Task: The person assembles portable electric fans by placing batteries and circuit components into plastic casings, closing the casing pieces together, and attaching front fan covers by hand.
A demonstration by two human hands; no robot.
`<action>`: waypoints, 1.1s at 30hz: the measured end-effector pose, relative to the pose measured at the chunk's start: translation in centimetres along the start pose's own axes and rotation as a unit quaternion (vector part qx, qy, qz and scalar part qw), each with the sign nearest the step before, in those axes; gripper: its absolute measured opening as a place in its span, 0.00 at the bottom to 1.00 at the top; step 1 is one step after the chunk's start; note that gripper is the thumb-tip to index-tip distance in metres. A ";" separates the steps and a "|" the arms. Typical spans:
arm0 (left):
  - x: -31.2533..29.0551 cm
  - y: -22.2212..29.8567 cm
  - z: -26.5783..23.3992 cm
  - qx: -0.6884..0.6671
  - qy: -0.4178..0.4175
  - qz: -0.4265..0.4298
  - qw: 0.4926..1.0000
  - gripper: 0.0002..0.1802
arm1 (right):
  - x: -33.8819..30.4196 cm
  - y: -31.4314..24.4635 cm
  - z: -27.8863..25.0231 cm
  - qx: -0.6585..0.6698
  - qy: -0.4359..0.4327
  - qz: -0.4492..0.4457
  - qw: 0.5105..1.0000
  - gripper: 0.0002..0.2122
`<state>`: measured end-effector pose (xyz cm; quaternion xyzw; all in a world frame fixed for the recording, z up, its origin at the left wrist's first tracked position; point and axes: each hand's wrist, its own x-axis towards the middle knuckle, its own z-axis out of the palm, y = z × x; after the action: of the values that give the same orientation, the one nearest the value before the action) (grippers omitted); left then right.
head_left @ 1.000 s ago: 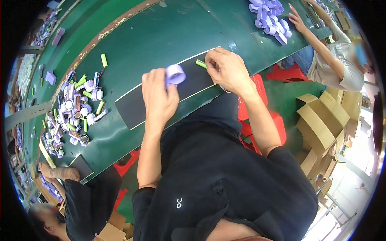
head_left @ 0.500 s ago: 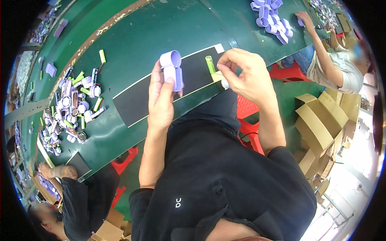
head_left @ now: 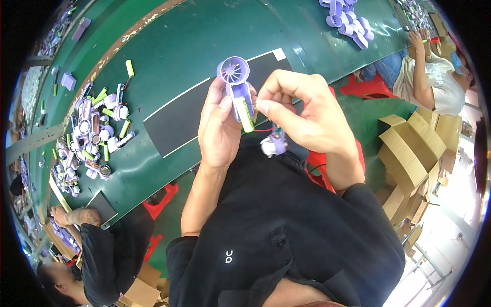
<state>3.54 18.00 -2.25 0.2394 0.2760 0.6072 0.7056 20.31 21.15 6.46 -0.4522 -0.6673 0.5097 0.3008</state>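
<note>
In my left hand is a light purple fan housing, its round slatted end up and its handle trough open toward me. A green battery cell lies partly in that trough, its lower end sticking out. Red wire runs from the cell to a white and purple motor part hanging below my right hand. The right thumb and index finger are pinched together beside the trough. The other right fingers curl inward around the upper end of the motor part, mostly hidden.
A black mat lies on the green table. At left is a heap of motor parts with green cells; at far right, a pile of purple housings. Co-workers sit on both sides. Cardboard boxes stand at right.
The housing has moved right and turned so its slatted end and open trough show. The green cell has come from over the mat into the trough. My right hand has moved slightly left and down.
</note>
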 end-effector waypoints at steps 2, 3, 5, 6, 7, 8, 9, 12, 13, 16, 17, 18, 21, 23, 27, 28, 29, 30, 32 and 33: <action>-0.3 0.2 0.8 0.019 0.000 0.007 1.000 0.34 | 0.2 0.7 0.3 -0.008 0.033 -0.029 0.999 0.02; -0.5 0.2 1.3 0.031 0.023 0.018 0.999 0.35 | 0.2 0.9 0.4 -0.016 0.038 -0.037 0.998 0.03; -0.7 0.2 0.7 0.021 0.002 0.016 1.000 0.37 | 0.0 0.5 0.6 0.004 0.049 -0.009 0.999 0.03; -0.7 0.2 0.6 0.022 0.003 0.015 1.000 0.37 | 0.0 0.4 0.7 0.024 0.059 0.017 0.998 0.03; -0.8 0.2 0.5 0.002 -0.016 0.013 1.000 0.38 | 0.0 0.4 0.7 0.024 0.059 0.018 0.998 0.03; -0.9 0.1 0.5 -0.019 -0.034 0.010 0.999 0.38 | 0.0 0.4 0.6 0.009 0.065 0.013 0.998 0.03; -0.9 0.1 0.5 -0.018 -0.034 0.009 0.999 0.38 | 0.0 0.4 0.5 -0.006 0.071 0.007 0.997 0.03; -1.0 -0.2 0.6 0.053 -0.028 0.010 0.998 0.41 | 0.0 0.3 0.8 0.019 0.070 0.012 0.997 0.03; -1.0 -0.1 0.7 0.053 -0.029 0.008 0.998 0.41 | 0.0 0.3 0.9 0.019 0.071 0.013 0.997 0.03; -1.1 0.5 1.3 0.093 -0.038 0.009 0.995 0.44 | 0.0 0.0 0.8 0.013 0.065 -0.001 0.998 0.02; -1.2 0.6 1.5 0.102 -0.031 0.009 0.994 0.44 | 0.0 -0.1 0.8 -0.001 0.059 0.003 0.998 0.02; -1.2 0.6 1.6 0.112 -0.023 0.011 0.993 0.44 | -0.1 -0.1 0.7 -0.014 0.052 0.005 0.999 0.02; -1.3 0.3 1.2 0.165 -0.049 0.046 0.984 0.43 | -0.2 -0.1 0.8 -0.009 0.057 -0.004 0.998 0.02; -1.4 0.4 1.5 0.192 -0.042 0.053 0.979 0.42 | -0.2 -0.4 0.8 -0.005 0.061 -0.012 0.998 0.02; -1.7 0.1 1.8 0.283 -0.032 0.082 0.955 0.39 | -0.3 -0.5 1.1 0.014 0.071 -0.019 0.997 0.02; -1.7 0.1 1.8 0.284 -0.032 0.082 0.955 0.39 | -0.3 -0.4 1.1 0.014 0.072 -0.020 0.997 0.02; -1.7 0.0 1.9 0.296 -0.034 0.082 0.951 0.38 | -0.3 -0.3 1.1 0.000 0.075 -0.032 0.997 0.02; -1.7 0.0 1.9 0.309 -0.035 0.082 0.947 0.37 | -0.3 -0.2 1.1 -0.014 0.079 -0.045 0.996 0.02; -1.7 0.1 1.9 0.313 -0.037 0.082 0.946 0.37 | -0.3 -0.1 1.0 -0.021 0.079 -0.053 0.995 0.02; -1.6 0.1 1.9 0.317 -0.038 0.081 0.944 0.37 | -0.3 -0.1 1.0 -0.028 0.078 -0.060 0.995 0.02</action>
<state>4.55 16.40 -0.62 0.4948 0.4067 0.5345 0.5515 19.57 20.43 6.27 -0.4582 -0.6819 0.4346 0.3691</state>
